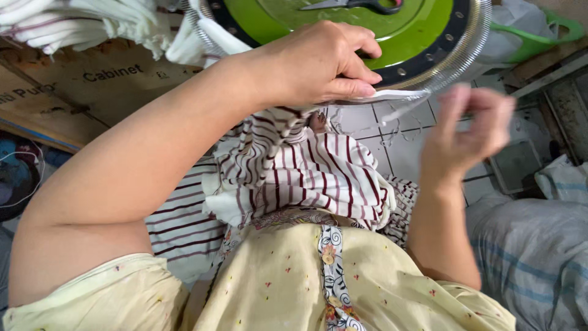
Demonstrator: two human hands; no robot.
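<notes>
Flat brown corrugated cardboard box panel (73, 92), upper left, lying at a slant under pile of white folded cloth, w/ dark printed lettering across its face; lower edge runs diag. toward left border, partly hidden behind the person's forearm. Grey-white woven plastic sack w/ faint blue stripes (533, 257), lower right, bulging, soft, on tiled floor. Second striped sack corner (563, 181) just above it at right edge. Clear/white plastic bag (514, 24), crumpled, top right beside green disc. No screens or signs seen.

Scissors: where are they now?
Head view, top centre: the scissors lie on the green disc, just beyond the left hand.
</notes>
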